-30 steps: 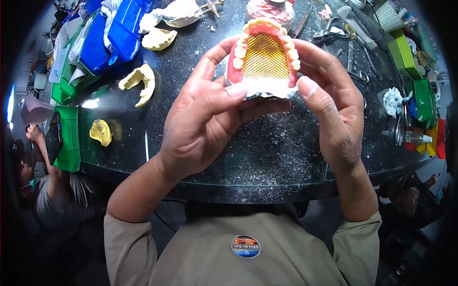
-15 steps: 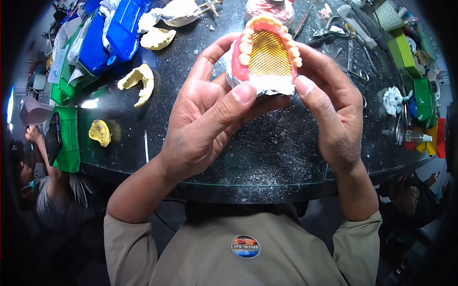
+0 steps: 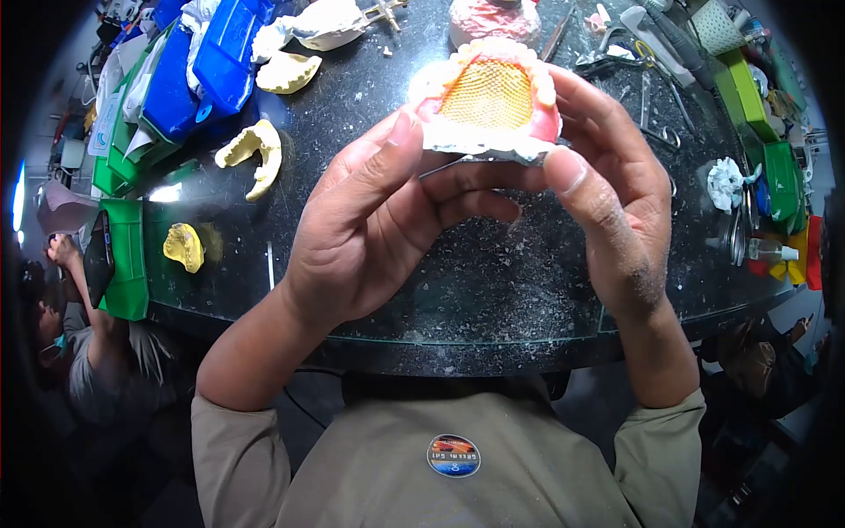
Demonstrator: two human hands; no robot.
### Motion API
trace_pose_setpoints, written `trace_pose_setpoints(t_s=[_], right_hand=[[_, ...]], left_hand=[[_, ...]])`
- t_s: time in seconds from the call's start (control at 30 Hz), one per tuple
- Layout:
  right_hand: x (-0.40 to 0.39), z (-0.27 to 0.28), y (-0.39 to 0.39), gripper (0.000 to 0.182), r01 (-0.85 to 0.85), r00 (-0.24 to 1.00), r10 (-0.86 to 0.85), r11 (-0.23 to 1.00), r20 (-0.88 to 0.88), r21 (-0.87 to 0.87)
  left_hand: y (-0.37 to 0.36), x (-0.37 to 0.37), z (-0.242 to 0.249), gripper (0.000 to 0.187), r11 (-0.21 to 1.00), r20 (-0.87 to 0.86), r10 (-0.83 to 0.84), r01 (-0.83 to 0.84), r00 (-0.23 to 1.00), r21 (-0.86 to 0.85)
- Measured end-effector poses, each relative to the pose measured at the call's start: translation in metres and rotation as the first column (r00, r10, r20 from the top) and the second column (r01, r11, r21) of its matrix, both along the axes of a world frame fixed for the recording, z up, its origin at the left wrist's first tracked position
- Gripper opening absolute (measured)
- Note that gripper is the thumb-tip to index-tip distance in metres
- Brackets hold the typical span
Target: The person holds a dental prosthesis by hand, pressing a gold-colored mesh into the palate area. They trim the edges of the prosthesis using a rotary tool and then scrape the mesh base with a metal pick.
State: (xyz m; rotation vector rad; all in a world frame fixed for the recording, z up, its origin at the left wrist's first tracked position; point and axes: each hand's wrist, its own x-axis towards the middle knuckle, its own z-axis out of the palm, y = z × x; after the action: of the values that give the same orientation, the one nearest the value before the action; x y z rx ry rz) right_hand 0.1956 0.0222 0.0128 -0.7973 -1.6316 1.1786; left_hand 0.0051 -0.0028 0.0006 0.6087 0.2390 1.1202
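Above the dark tabletop I hold an upper denture [image 3: 547, 121] with pink gum, pale teeth and a gold mesh palate [image 3: 489, 95]. It is seated on a white plaster model [image 3: 488, 143], whose back edge is turned toward me. My left hand [image 3: 365, 207] grips the left side, thumb at the rim and fingers reaching underneath. On the right side, my right hand [image 3: 607, 189] has its thumb at the plaster's back corner and its fingers curled behind the teeth. White dust coats the right thumb and wrist. Glare washes out the teeth on the left.
Yellowish plaster pieces [image 3: 260, 158] and a small yellow mould [image 3: 183, 247] lie at left, beside blue [image 3: 233, 66] and green bins [image 3: 126, 255]. A pink-and-white lump [image 3: 495, 22] stands behind the denture. Metal tools [image 3: 647, 101] crowd the right. People sit at both sides.
The denture and model have tipped, so the plaster's back edge shows more and the teeth face away. My left thumb has shifted up and left along the rim. My right hand stays nearly in place.
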Motion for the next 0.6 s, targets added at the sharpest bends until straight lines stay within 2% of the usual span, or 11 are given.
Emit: trace_pose_setpoints(t_s=[0.2,0.4,0.5,0.6], right_hand=[[-0.0013,0.0010,-0.0013,0.058,0.003,1.000,-0.003,1.000,-0.021,-0.009],[-0.0003,0.0026,-0.0028,0.057,-0.006,1.000,0.006,1.000,-0.021,-0.011],[-0.0003,0.0034,-0.0036,0.058,-0.008,1.000,0.008,1.000,-0.028,-0.012],[-0.0009,0.0020,-0.0032,0.058,-0.006,0.999,0.007,1.000,-0.038,0.011]], left_hand=[[0.0003,-0.0006,-0.0031,0.056,0.998,0.137,-0.058,0.061,0.989,-0.019],[-0.0014,-0.0019,0.0015,0.056,0.994,0.042,-0.046,0.050,0.998,-0.096],[0.0023,-0.0041,-0.0039,0.054,0.997,0.002,-0.077,0.077,0.997,-0.023],[0.0026,-0.0035,-0.0035,0.052,0.996,0.081,-0.088,0.088,0.993,0.004]])
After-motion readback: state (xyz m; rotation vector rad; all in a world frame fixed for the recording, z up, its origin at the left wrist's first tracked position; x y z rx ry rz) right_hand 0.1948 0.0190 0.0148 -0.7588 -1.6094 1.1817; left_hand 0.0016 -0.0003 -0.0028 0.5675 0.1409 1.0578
